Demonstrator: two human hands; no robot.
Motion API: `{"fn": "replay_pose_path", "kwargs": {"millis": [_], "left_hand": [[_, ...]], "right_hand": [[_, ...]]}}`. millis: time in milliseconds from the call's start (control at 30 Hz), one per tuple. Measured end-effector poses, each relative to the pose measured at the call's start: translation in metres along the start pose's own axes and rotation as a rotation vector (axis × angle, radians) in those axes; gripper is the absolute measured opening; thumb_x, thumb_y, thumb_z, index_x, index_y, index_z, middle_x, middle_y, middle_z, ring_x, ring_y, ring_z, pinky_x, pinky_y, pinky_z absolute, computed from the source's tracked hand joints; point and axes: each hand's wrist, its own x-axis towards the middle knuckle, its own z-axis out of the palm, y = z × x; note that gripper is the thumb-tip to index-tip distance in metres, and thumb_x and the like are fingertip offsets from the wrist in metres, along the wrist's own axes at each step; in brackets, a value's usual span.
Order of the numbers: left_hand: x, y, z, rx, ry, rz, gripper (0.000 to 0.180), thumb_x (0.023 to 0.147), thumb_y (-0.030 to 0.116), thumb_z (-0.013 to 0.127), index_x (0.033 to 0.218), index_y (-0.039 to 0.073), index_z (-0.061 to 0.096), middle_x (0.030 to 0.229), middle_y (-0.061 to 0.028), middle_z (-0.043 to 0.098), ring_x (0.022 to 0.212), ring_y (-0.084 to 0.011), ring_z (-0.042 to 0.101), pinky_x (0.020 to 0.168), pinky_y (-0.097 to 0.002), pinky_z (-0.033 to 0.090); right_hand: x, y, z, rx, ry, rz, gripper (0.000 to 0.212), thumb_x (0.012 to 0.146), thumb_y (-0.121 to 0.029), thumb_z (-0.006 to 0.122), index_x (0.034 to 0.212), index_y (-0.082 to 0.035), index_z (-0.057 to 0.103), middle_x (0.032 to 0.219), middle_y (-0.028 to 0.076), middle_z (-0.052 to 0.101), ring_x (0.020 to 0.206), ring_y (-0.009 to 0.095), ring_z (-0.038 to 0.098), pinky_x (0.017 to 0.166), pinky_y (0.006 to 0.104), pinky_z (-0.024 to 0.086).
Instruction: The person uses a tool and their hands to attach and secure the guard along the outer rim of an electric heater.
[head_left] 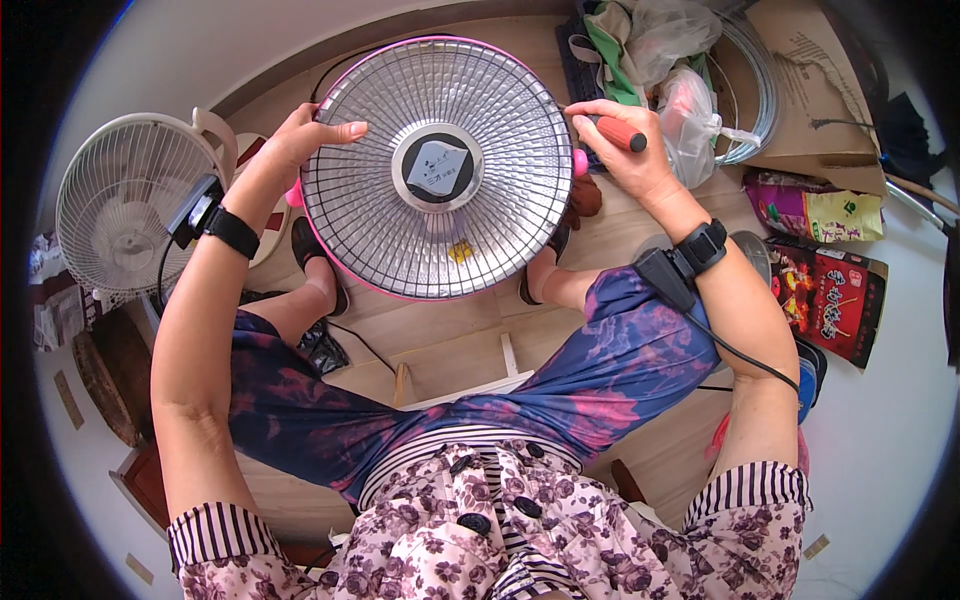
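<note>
Between my knees stands a round dish heater (350, 220) with a silver reflector, a black wire grille and a pink rim. A round centre cap (437, 168) with a label sits in its middle. My left hand (303, 140) grips the heater's left edge, thumb over the grille, the other fingers mostly hidden behind the rim. In my right hand (630, 160) is a screwdriver (622, 133) with a red and black handle. Its shaft points left toward the heater's upper right rim; whether the tip touches is too small to tell. Pink knobs (580, 162) stick out at the sides.
A white fan (130, 200) stands at the left. Plastic bags (688, 125), a coil of wire (755, 80) and a cardboard box (815, 85) lie at the far right. Nearer on the right are a purple packet (790, 208) and a red box (830, 300).
</note>
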Motion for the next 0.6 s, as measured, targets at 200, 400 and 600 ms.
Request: {"fn": "replay_pose_path", "kwargs": {"millis": [200, 400, 600], "left_hand": [[0.012, -0.013, -0.003, 0.061, 0.039, 0.006, 0.103, 0.064, 0.043, 0.084, 0.137, -0.009, 0.033, 0.127, -0.0339, 0.046, 0.124, -0.0428, 0.044, 0.107, -0.0496, 0.029], [0.010, -0.009, -0.001, 0.023, 0.000, -0.006, 0.103, 0.066, 0.042, 0.083, 0.138, -0.009, 0.031, 0.128, -0.0345, 0.045, 0.125, -0.0429, 0.043, 0.108, -0.0496, 0.028], [0.006, -0.005, 0.001, -0.010, -0.020, -0.008, 0.101, 0.067, 0.041, 0.083, 0.138, -0.009, 0.032, 0.128, -0.0338, 0.046, 0.125, -0.0425, 0.043, 0.108, -0.0504, 0.027]], "right_hand": [[0.001, 0.002, 0.002, -0.005, 0.020, -0.031, 0.019, 0.083, -0.017, 0.066, 0.095, -0.004, 0.071, 0.075, 0.013, 0.069, 0.065, 0.017, 0.065, 0.064, 0.0274, 0.051], [0.000, 0.003, 0.000, -0.034, 0.008, -0.014, 0.019, 0.083, -0.018, 0.066, 0.095, -0.004, 0.071, 0.075, 0.013, 0.069, 0.065, 0.017, 0.065, 0.064, 0.0276, 0.051], [0.000, 0.004, 0.000, -0.034, 0.032, -0.031, 0.019, 0.084, -0.016, 0.066, 0.098, -0.004, 0.071, 0.071, 0.008, 0.067, 0.064, 0.011, 0.061, 0.061, 0.0251, 0.049]]}}
